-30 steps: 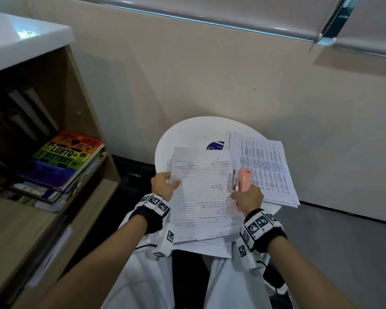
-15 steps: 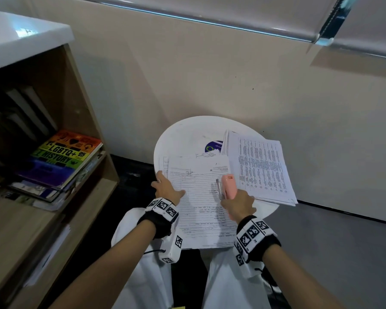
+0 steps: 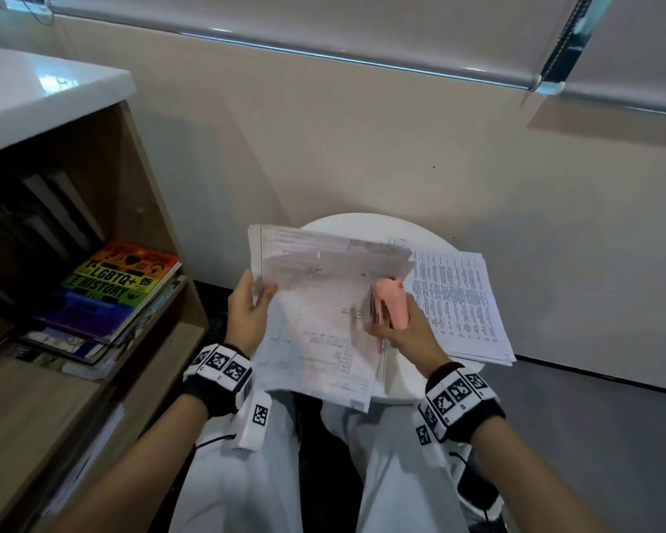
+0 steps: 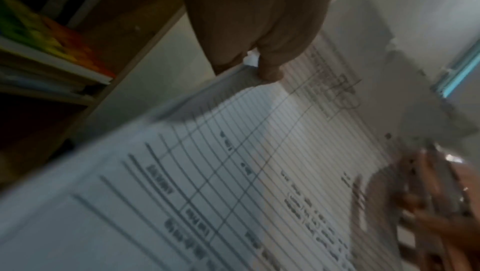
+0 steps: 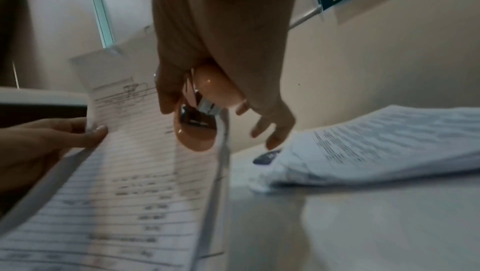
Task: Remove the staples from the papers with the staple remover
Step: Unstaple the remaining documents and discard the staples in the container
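A stapled bundle of lined forms [image 3: 316, 313] is lifted over my lap and the near edge of the round white table [image 3: 366, 226]. My left hand [image 3: 249, 309] pinches its left edge, thumb on top [image 4: 270, 70]. My right hand [image 3: 398, 327] grips the pink staple remover [image 3: 391, 305] at the bundle's right edge; in the right wrist view the pink staple remover [image 5: 205, 111] sits astride that paper edge [image 5: 221, 152], its metal part facing the sheets. No staple can be made out; the papers are blurred.
A second stack of printed papers [image 3: 458, 302] lies on the table's right side, over a dark blue item [image 5: 267, 155]. A wooden shelf unit [image 3: 93, 263] with a rainbow-covered book [image 3: 120, 286] stands close on the left. A wall is behind the table.
The bundle has been lifted and swung up and leftward off the table, its top edge now raised. Both hands moved with it; the right hand keeps the staple remover at the right edge.
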`<state>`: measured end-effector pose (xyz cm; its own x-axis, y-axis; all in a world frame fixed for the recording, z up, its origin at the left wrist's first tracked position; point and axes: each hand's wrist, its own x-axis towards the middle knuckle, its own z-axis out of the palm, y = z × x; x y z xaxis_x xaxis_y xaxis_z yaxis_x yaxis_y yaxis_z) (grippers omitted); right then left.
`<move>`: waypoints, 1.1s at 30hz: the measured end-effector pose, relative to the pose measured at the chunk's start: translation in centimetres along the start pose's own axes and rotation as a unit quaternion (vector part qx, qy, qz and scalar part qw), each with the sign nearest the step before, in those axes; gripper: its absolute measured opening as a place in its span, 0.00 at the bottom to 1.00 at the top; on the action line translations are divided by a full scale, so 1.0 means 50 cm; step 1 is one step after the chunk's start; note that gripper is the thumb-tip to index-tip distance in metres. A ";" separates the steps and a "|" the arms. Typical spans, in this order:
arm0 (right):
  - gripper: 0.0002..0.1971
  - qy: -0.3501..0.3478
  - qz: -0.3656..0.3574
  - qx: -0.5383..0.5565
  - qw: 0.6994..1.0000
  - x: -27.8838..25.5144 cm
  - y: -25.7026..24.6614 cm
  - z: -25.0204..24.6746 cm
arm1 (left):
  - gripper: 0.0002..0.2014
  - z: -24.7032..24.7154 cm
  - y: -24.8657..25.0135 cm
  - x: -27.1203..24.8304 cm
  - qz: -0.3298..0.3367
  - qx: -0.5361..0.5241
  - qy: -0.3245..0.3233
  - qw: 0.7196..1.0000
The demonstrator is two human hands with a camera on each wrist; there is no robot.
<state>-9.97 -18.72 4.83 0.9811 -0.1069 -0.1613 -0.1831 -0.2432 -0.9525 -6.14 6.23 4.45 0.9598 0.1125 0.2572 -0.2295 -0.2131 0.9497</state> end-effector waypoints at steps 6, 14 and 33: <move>0.25 0.117 -0.191 0.091 0.970 -0.034 -0.140 0.019 | 0.09 0.037 0.095 0.049 0.156 0.041 0.068 0.985; 0.30 0.059 -0.227 0.141 0.962 -0.041 -0.141 0.016 | 0.14 0.077 0.123 0.047 0.125 -0.065 0.095 0.985; 0.26 0.065 -0.242 0.099 0.963 -0.007 -0.178 0.013 | 0.08 0.090 0.118 0.085 0.112 -0.041 0.050 0.992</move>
<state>-8.62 -15.91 13.18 0.9301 -0.1490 0.3356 0.3220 -0.1084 -0.9405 -2.68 1.08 10.37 0.8633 0.1686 0.4757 -0.4512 -0.1644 0.8771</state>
